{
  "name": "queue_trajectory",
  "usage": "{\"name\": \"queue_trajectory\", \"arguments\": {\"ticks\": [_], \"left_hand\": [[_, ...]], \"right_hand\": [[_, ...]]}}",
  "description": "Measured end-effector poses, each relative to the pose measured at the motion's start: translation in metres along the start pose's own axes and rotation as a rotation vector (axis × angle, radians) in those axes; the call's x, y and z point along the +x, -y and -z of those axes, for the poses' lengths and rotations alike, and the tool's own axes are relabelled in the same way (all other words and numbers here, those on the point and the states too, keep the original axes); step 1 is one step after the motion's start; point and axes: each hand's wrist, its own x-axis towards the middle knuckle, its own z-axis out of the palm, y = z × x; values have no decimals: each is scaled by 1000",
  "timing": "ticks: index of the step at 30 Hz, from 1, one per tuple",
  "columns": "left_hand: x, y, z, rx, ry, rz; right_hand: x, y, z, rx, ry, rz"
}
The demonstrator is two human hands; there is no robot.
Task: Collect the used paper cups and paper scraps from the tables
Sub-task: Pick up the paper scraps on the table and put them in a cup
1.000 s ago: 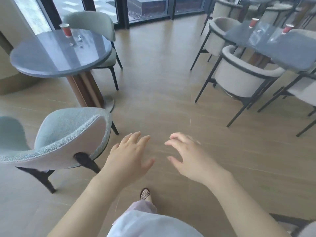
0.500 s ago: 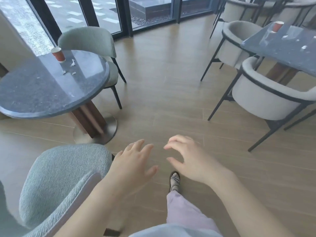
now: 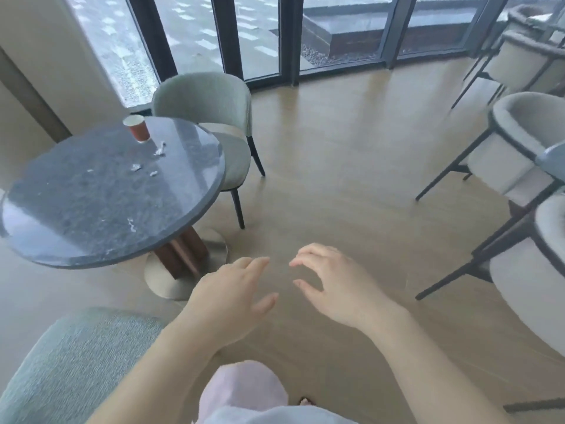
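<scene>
Both hands hang over the floor, well apart from the round worktop (image 3: 76, 240): the left hand (image 3: 227, 293) has its fingers spread and nothing in its grip, and the right hand (image 3: 334, 286) is loosely curled, thumb and fingers apart, its grip bare too. The cup (image 3: 137, 128) stands upright near the worktop's far edge, just in front of a chair (image 3: 208, 102), with paper scraps (image 3: 136, 167) scattered beside it and one more scrap (image 3: 131, 224) nearer the front rim. The cup looks thin-walled and light, so it will likely crush under a hard squeeze and tip at a knock; whether liquid is left inside cannot be told. A soft hold round its middle seems safest. The scraps are tiny and flat on a glossy top, best pinched singly or swept together to the edge.
</scene>
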Motion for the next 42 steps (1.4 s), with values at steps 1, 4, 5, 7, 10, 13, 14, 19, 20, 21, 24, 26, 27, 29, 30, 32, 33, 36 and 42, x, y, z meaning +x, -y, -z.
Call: {"name": "queue_trajectory", "arguments": {"ticks": [1, 4, 5, 7, 10, 13, 14, 19, 20, 21, 24, 26, 27, 29, 30, 32, 33, 36, 42], "left_hand": [[11, 7, 1, -16, 9, 26], [50, 33, 5, -47, 6, 112], [65, 44, 8, -59, -8, 137], [99, 66, 15, -80, -32, 174], [155, 104, 31, -104, -77, 212], [211, 145, 57, -108, -126, 239], [226, 159, 66, -103, -137, 260], [278, 216, 100, -77, -141, 355], [283, 224, 103, -92, -127, 372], [288, 232, 104, -110, -113, 387], [297, 255, 105, -161, -77, 454], [302, 273, 103, -190, -67, 523], [304, 281, 103, -198, -61, 560], [312, 299, 101, -207, -58, 630], [317, 307, 101, -208, -59, 662], [328, 323, 100, -215, -60, 726], [335, 331, 100, -222, -58, 759], [355, 353, 99, -237, -54, 860], [402, 382, 74, -269, -83, 992]], "right_hand": [[20, -3, 0, 3, 20, 27], [86, -11, -1, 10, 82, 113], [110, -14, -3, 10, 95, 140], [159, -18, -4, 7, 116, 189], [235, -23, -2, -3, 135, 244], [311, -24, 4, 0, 131, 282], [335, -22, 5, 4, 135, 299], [431, -13, 3, 39, 161, 368], [444, -12, 1, 44, 175, 377], [457, -11, -3, 46, 195, 384], [494, -9, -17, 34, 284, 417], [521, -3, -27, 15, 348, 453], [535, 0, -31, 10, 380, 475], [563, 8, -40, 1, 438, 529], [578, 12, -45, -4, 467, 556], [606, 19, -54, -21, 530, 602], [620, 22, -59, -32, 561, 627], [664, 28, -71, -71, 639, 711], [730, 26, -108, -155, 623, 903]]}}
